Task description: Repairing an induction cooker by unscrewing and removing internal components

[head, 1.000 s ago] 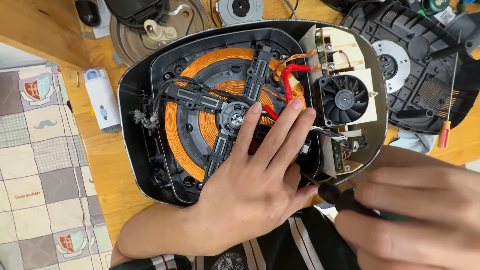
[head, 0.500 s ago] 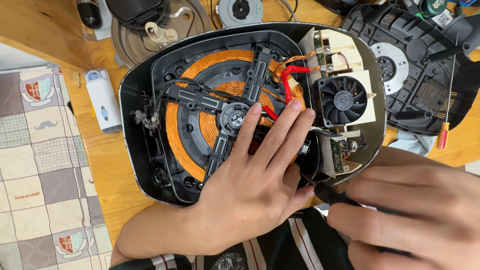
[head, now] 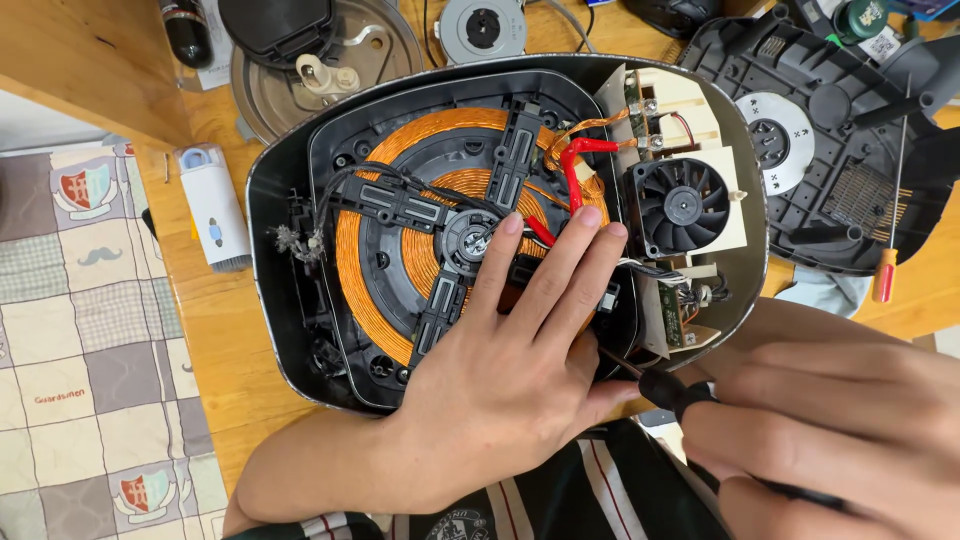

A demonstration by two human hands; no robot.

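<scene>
Copper coil [head: 400, 250] bared, base cover [head: 830, 150] off at desk's far-right corner. Left hand [head: 510, 370] flat, open on cooker [head: 290, 300]; right hand [head: 840, 430] grips screwdriver [head: 670, 390], board [head: 670, 315] w/ fan [head: 682, 208] in place.

Bare tabletop [head: 225, 340] lay open only in a strip at the frame's left, between the checked cloth [head: 80, 350] and the opened cooker shell [head: 270, 300]. A white tube [head: 212, 210] blocked its upper end; parts crowded the top edge.

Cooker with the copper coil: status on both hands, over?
Left hand flat on the open cooker, fingers over the copper coil. Right hand grips a black-handled screwdriver, tip at the lower edge. Nothing blocking.
</scene>
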